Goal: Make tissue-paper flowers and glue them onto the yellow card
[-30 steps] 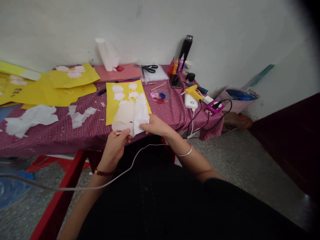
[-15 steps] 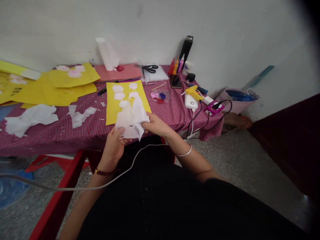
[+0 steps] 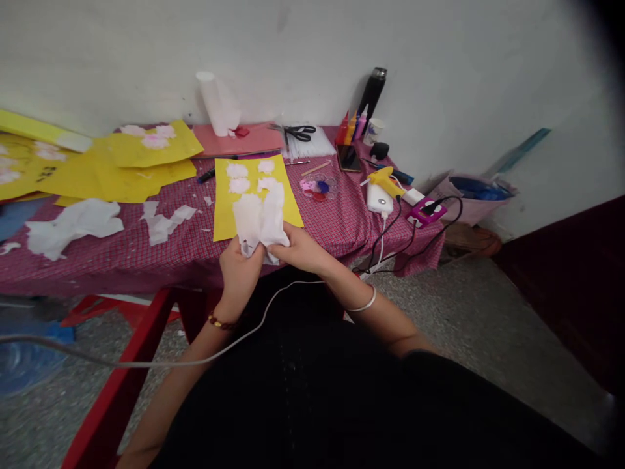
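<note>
A torn piece of white tissue paper (image 3: 261, 218) is pinched between my two hands at the table's front edge. My left hand (image 3: 240, 268) is closed on its lower left part, and my right hand (image 3: 300, 249) grips its lower right side. Their thumbs almost meet in the middle. Under and behind the tissue lies a yellow sheet (image 3: 224, 212) bearing several pale pink-white tissue patches (image 3: 238, 170). The tissue covers the lower middle of that sheet.
White tissue scraps (image 3: 73, 227) and yellow sheets (image 3: 102, 176) lie left. Behind stand a paper roll (image 3: 217, 104), scissors (image 3: 300, 133) and paint bottles (image 3: 350, 128). Right are a paint palette (image 3: 318, 187), a yellow glue gun (image 3: 383, 180) and a purple power strip (image 3: 426, 210). A cable (image 3: 195, 362) crosses my lap.
My left hand has moved up and right, closer to my right hand, and its fingers have turned over the tissue's lower edge. The tissue looks narrower and more bunched. The view has shifted slightly.
</note>
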Tool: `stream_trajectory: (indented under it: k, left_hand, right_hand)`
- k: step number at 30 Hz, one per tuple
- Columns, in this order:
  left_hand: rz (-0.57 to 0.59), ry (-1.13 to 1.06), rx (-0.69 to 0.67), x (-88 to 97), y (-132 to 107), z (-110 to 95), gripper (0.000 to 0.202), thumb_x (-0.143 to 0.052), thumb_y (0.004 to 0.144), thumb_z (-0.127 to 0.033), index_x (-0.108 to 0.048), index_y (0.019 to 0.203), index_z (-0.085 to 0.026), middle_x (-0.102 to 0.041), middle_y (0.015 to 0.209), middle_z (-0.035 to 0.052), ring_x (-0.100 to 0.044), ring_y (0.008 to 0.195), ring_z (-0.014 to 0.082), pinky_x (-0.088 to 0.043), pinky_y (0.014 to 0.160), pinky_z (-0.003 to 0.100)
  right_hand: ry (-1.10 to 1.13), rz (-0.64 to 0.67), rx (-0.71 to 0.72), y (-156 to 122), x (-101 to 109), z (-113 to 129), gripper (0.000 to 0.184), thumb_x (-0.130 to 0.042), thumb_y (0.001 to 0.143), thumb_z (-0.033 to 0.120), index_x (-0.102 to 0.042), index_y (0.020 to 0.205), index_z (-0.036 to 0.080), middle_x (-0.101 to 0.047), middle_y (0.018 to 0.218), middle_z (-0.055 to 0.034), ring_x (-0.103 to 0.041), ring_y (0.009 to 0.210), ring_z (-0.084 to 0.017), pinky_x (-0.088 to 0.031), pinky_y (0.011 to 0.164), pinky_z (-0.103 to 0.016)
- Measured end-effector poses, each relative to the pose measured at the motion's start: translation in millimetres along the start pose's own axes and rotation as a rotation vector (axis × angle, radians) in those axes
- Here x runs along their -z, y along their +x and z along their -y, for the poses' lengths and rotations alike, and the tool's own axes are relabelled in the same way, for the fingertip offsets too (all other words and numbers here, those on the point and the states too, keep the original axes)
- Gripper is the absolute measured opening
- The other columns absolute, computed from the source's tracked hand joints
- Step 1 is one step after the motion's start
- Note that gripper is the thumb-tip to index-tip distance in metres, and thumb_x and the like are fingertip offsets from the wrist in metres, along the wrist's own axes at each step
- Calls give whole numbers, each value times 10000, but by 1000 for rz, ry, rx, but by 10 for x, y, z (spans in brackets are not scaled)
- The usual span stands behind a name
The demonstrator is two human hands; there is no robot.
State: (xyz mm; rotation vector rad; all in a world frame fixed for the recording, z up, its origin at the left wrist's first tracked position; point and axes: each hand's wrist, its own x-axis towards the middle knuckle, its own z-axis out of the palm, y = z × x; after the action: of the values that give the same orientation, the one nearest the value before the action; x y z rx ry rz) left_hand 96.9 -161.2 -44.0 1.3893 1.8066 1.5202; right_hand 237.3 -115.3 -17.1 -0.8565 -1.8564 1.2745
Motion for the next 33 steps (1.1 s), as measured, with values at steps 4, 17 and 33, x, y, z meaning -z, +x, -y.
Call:
stream_trajectory:
  k: [4, 17, 33]
  left_hand:
    - [-58, 217, -204, 43, 11, 46, 127, -644, 773, -296, -601, 743, -180, -596, 692, 6, -539, 641, 164, -380, 596, 280]
    - [-116, 326, -338, 154, 92, 112, 287, -570, 753, -180, -349, 574, -221, -363, 540, -54, -380, 516, 115, -303, 536, 282]
    - [-8, 205, -637, 168, 7, 54, 253, -667, 749, -122, -688, 986, -207, -522, 1340, 121, -505, 1246, 291, -434, 1023, 469]
  right_hand:
    - [94, 1, -113, -7, -51, 9, 316, -582, 758, 172, -545, 1070, 144, -610, 818, -7, -550, 638, -116, -513, 585, -240]
    - [355, -47, -229, 5, -98, 32, 244, -546, 697, 93, -524, 926, 172, -559, 614, 68, -499, 456, -72, -496, 440, -182]
    - [634, -30, -316, 15, -128, 35, 237, -550, 679, 109, -528, 912, 149, -586, 566, 70, -503, 399, -62, -471, 412, -170]
